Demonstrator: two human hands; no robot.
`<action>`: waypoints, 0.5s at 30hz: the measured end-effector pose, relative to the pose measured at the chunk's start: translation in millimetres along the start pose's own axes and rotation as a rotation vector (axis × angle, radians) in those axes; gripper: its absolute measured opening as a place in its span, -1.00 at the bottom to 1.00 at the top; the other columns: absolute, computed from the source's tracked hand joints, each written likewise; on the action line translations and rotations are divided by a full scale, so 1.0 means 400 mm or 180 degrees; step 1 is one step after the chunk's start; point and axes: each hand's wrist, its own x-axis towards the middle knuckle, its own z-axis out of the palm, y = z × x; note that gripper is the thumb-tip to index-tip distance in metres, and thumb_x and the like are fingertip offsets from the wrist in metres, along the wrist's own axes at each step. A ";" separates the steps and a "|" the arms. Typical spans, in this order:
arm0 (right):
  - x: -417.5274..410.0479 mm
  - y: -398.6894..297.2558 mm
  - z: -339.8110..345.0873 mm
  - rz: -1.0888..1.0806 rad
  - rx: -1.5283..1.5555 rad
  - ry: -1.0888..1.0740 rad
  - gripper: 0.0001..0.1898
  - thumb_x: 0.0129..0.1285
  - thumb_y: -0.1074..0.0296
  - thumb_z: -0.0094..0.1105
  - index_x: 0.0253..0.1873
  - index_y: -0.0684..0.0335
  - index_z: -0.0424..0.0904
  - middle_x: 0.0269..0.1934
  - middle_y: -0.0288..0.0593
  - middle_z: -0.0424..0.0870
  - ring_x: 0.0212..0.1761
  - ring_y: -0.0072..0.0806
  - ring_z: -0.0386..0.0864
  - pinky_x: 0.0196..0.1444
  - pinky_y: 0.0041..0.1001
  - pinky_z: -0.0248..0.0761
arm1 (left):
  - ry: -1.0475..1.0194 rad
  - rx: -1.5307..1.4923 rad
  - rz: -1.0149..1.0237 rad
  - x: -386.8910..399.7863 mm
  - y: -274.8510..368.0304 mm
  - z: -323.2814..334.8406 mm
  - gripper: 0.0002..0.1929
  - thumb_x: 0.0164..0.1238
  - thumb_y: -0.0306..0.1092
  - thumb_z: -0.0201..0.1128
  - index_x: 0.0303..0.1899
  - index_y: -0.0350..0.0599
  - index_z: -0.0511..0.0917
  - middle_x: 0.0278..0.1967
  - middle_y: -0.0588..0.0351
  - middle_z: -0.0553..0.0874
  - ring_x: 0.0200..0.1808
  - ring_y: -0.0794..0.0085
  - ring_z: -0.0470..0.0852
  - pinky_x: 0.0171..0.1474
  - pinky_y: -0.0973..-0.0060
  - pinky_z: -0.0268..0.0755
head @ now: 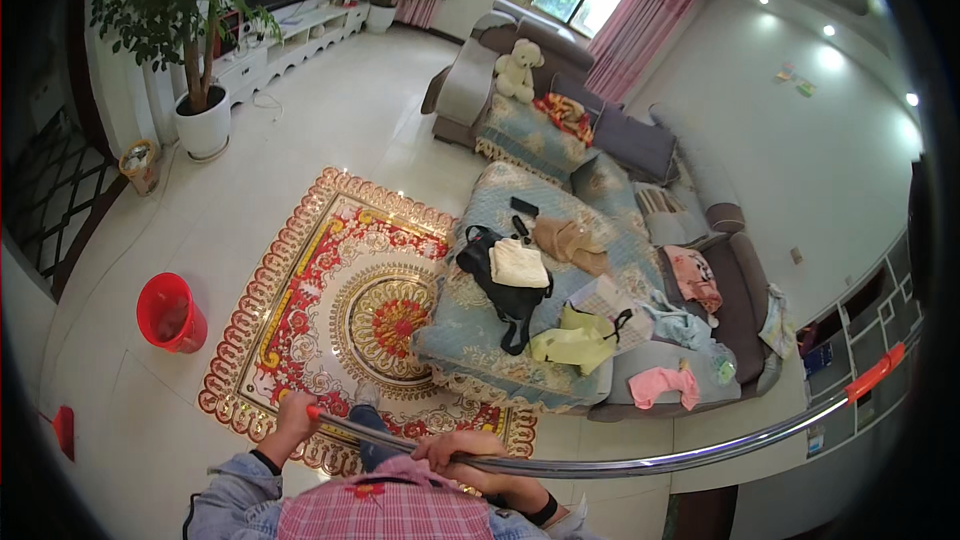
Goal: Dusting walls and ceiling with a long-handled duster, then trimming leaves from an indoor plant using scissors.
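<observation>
A shiny metal pole [637, 467] with red end pieces runs from in front of my body to the far right of the view. My left hand [298, 414] is closed around its near end, just beside the red tip. My right hand [461, 451] grips the pole farther along, at the front of my chest. Near the right rim a long red sleeve [876, 373] covers part of the pole. What the far end carries cannot be told. A pink checked apron [382, 508] covers my front, and one shoe [367, 393] rests on the patterned rug [300, 345].
A red bucket [172, 315] stands on the tiled floor left of the rug. Ahead, a sectional sofa [480, 345] bears a black bag [499, 289], folded cloth [519, 264] and clothes. Farther off are a potted tree [202, 116], a small bin [140, 169] and a TV cabinet [300, 45].
</observation>
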 end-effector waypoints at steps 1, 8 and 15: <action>0.066 0.011 -0.043 -0.0098 -0.0041 -0.0060 -0.96 0.20 0.60 0.08 -0.26 0.36 0.51 -0.33 -0.08 0.64 -0.04 -0.25 0.66 0.02 -0.33 0.49 | 0.0147 -0.0126 0.0028 0.066 -0.022 0.009 -0.77 -0.05 -0.22 0.42 -0.59 -0.09 0.56 -0.47 -0.03 0.63 -0.28 -0.01 0.58 -0.16 0.13 0.42; 0.415 0.016 -0.334 -0.0049 0.0143 -0.0038 -0.96 0.14 0.59 0.12 -0.29 0.37 0.51 -0.29 -0.03 0.66 -0.10 -0.23 0.66 -0.02 -0.33 0.50 | 0.0324 -0.0047 -0.0010 0.488 0.002 -0.089 -0.77 -0.10 -0.24 0.43 -0.61 -0.11 0.54 -0.51 -0.04 0.60 -0.32 -0.02 0.57 -0.20 0.12 0.39; 0.722 -0.058 -0.513 0.0168 0.0150 0.0528 -0.91 0.19 0.54 0.16 -0.21 0.36 0.48 -0.17 0.00 0.68 -0.04 -0.31 0.64 0.08 -0.38 0.46 | 0.0263 -0.0516 0.0301 0.918 -0.218 0.043 -0.68 0.02 -0.25 0.32 -0.18 -0.22 0.63 -0.29 -0.12 0.69 -0.22 0.05 0.68 -0.17 0.23 0.51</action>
